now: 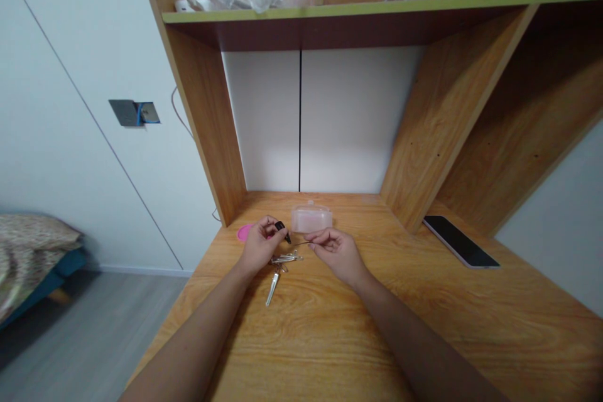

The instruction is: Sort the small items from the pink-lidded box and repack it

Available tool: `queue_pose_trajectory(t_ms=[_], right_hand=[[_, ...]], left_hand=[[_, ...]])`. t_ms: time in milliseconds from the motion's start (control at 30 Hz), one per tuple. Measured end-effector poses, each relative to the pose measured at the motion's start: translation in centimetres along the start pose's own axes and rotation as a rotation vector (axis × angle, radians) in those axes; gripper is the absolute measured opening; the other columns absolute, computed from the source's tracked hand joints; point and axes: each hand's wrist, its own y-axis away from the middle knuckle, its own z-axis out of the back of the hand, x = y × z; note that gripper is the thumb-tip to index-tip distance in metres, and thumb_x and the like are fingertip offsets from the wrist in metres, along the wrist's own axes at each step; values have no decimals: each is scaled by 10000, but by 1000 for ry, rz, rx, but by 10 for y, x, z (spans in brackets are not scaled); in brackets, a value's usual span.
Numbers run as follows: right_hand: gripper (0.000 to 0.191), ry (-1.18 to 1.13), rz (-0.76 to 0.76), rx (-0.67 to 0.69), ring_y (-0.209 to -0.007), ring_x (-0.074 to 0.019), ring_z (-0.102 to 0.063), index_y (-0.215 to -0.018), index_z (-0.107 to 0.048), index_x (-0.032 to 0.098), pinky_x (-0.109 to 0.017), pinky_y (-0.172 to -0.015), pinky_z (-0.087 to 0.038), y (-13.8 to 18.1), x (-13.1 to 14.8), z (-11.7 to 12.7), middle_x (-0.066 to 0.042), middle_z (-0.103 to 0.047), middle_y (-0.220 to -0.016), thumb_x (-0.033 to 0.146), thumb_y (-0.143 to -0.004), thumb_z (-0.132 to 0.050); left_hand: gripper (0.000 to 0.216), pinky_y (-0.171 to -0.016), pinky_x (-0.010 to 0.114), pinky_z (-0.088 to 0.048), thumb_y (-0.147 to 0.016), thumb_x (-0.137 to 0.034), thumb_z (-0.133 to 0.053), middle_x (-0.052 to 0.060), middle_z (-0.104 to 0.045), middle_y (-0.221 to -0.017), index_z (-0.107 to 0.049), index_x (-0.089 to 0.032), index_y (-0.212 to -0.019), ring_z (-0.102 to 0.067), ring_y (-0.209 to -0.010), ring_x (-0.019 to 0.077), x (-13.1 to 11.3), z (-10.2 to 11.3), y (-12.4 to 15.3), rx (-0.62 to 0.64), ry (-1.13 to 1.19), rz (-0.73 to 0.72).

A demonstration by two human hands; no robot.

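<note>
Box (311, 221), translucent, beyond left hand's (258, 246) grip on black object (281, 227), right hand's (340, 254) on strand (300, 244).

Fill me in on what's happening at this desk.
Someone is handling small items close together over a wooden desk. The left hand pinches a small black item, while the right hand holds a thin dark piece pointing toward it. Silver metal pieces lie on the desk just below. A translucent box stands behind the hands, and a pink round piece sits partly hidden by the left hand.
</note>
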Motion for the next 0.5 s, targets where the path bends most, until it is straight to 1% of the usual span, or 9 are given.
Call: queue_pose_trajectory(t_ms=[67,167,233,333,400,433,500], right_hand=[[277,-14,-58,12,-888,-216,-747,-749,-598,187,-363,-845,-587,0,-2,-1,-104,-773,-960,355,-720,-816],[320,-30,-125,48,-762,-201,-744,-854,-603,184,-323,-692,-603,0,-4,0,-71,-758,-849,420,-751,-794],[348,-28,-137,82,-670,-176,-719,-947,-610,184,-294,-605,-591,0,-5,0,-38,-727,-793,454,-787,-759],[363,4,-119,121,-616,-142,-682,-1099,-603,199,-273,-578,-578,-1,-7,2,0,-676,-765,460,-860,-680],[375,24,-105,120,-604,-134,-670,-1192,-565,222,-271,-573,-574,-1,-9,3,19,-644,-765,444,-897,-631],[385,29,-97,111,-604,-131,-668,-1224,-539,235,-272,-572,-574,-1,-9,3,22,-633,-786,431,-903,-623],[416,30,-80,91,-615,-126,-671,-1250,-496,253,-266,-561,-570,-2,-9,3,20,-613,-853,405,-890,-638]], left_hand=[[289,-653,224,-479,-764,-348,-776,-6,-671,-722,-585,-158,-870,-633,-652,122,2,0,-1,5,14,-7],[290,-670,229,-492,-774,-360,-770,6,-676,-755,-614,-150,-899,-627,-671,123,5,1,-2,2,25,-13],[284,-677,230,-496,-776,-360,-768,12,-679,-783,-637,-146,-908,-625,-687,123,8,1,-4,-7,28,-25],[272,-670,226,-487,-795,-357,-751,18,-683,-808,-674,-139,-938,-616,-698,120,10,2,-5,-7,7,-46],[282,-658,222,-479,-801,-363,-743,22,-688,-803,-688,-133,-955,-614,-692,119,9,1,-5,-6,-13,-47],[302,-651,221,-477,-799,-366,-743,20,-689,-785,-687,-132,-980,-614,-680,118,7,1,-5,-8,-17,-41],[395,-640,220,-479,-799,-373,-743,3,-687,-736,-649,-135,-1100,-616,-637,113,4,-1,-4,-8,-14,-18]])
